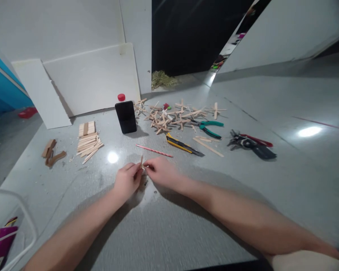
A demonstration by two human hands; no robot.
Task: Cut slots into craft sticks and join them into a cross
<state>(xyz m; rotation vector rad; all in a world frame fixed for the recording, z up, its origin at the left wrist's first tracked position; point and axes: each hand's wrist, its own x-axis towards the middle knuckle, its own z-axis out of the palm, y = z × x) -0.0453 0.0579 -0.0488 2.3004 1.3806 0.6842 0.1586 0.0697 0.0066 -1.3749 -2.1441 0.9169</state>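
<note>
Fingertips of my left hand [128,180] and my right hand [159,171] meet over the middle of the grey table. Between them a small wooden stick [141,161] stands roughly upright, pinched by the left fingers. The right fingers are closed at the stick's side; whatever lies in that pinch is too small to make out. Just beyond the hands lie a red-and-white striped pencil [154,150] and a yellow-and-black utility knife [183,145] with its blade out.
Behind are a black phone [126,117] propped upright, a heap of wooden stick pieces [164,118] and green-handled pliers [210,128]. Wooden sticks [89,145] and brown pieces [52,152] lie left. A black-and-red hand tool [251,145] is right, a white board [93,79] at back.
</note>
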